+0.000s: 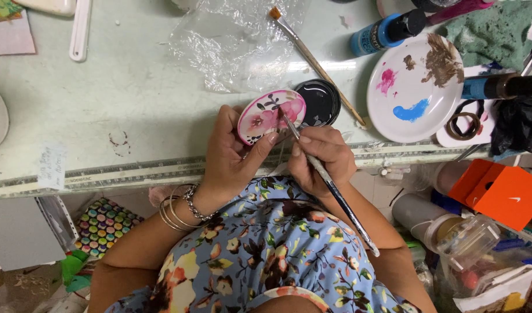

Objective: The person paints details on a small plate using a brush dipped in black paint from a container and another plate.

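At frame centre, left hand (234, 156) grips a floral painted disc (270, 115); right hand (321, 153) pinches a paintbrush (327, 179), its tip seemingly touching the disc.

Packages and labels around the work table

An orange box (498, 192) is sitting below the table edge at right; a blue paint bottle (387, 31) with a label is lying near the top; a pale handwritten sticker (51, 166) is clinging to the table's front left.
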